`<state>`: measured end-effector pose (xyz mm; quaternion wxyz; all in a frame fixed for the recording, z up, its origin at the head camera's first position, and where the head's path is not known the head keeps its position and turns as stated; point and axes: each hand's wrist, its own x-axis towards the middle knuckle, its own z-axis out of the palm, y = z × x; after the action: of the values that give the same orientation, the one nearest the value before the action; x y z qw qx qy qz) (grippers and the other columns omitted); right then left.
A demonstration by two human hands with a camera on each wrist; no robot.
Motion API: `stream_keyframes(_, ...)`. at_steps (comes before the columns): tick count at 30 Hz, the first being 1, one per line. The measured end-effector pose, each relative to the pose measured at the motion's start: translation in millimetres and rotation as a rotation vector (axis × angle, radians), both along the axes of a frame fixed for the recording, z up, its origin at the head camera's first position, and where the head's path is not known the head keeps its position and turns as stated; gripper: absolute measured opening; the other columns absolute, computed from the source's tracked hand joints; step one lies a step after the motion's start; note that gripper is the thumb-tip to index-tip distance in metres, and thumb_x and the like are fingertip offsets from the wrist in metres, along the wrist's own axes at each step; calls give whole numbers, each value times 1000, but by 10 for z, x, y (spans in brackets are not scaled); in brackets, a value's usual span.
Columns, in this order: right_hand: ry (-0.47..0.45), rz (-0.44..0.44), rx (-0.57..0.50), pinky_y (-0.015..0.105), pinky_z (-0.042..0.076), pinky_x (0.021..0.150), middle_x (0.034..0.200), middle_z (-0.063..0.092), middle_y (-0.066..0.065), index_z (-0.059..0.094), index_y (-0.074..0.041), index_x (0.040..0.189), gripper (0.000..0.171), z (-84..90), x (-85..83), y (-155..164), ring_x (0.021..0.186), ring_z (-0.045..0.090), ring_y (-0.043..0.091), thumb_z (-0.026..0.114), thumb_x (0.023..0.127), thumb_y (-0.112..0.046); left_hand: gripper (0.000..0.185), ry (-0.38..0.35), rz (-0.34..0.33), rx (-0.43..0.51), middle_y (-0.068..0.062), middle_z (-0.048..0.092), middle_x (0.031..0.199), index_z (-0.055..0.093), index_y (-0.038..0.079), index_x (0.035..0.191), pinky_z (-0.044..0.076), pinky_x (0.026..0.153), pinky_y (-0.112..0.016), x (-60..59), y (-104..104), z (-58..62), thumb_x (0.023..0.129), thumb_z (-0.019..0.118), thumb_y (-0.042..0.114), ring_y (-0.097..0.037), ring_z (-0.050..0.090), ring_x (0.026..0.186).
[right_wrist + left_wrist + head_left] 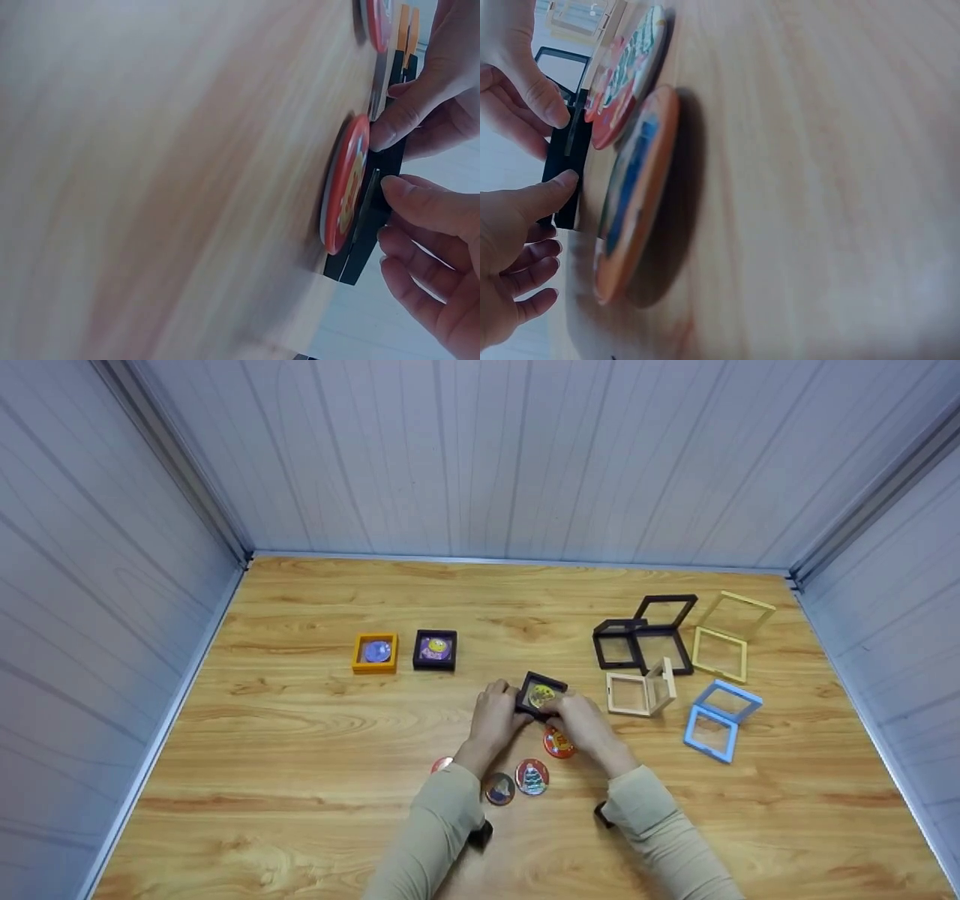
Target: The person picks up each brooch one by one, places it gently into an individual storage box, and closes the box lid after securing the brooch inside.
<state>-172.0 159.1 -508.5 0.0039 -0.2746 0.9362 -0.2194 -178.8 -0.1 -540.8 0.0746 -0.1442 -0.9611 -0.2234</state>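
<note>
A small black display frame (528, 683) with a yellow badge (541, 695) behind its clear window is between my two hands at the middle of the table. My left hand (495, 714) holds its left side, thumb on the near edge and fingers behind. My right hand (583, 725) grips the opposite side, its thumb (420, 201) on the near edge. In the right wrist view the two halves of the frame (365, 238) lie together with a thin seam. A red badge (558, 743) lies just below the right hand, close to the frame.
Nearer me lie a red tree badge (532, 777), a dark badge (499, 789) and another partly under the left forearm (441, 764). Orange (375, 667) and black (434, 664) filled frames stand left. Several open frames, including blue (709, 748) and beige (628, 711), stand right.
</note>
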Motion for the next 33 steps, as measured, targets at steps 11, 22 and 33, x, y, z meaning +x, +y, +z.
stream_keyframes(11,27,-75,-75,37,49,69,90,64,13,67,-1,94,19,41,70,118,79,61,26,66,76,-5,41,53,-68,-19,-9,54,98,61,1,101,41,80,-33,35,8,136,71,73,26,-22,51,94)
stream_keyframes(22,214,-285,-214,37,49,61,85,63,15,65,4,92,19,137,145,341,71,59,26,67,75,-3,26,112,-279,-116,-7,55,104,63,4,101,40,84,-33,58,28,152,78,65,16,-21,49,103)
stream_keyframes(33,387,-526,-352,31,41,49,80,55,17,63,8,93,22,196,154,666,62,52,25,67,73,1,22,142,-346,-244,-9,57,111,64,6,102,40,80,-33,34,59,141,81,60,12,-21,51,101)
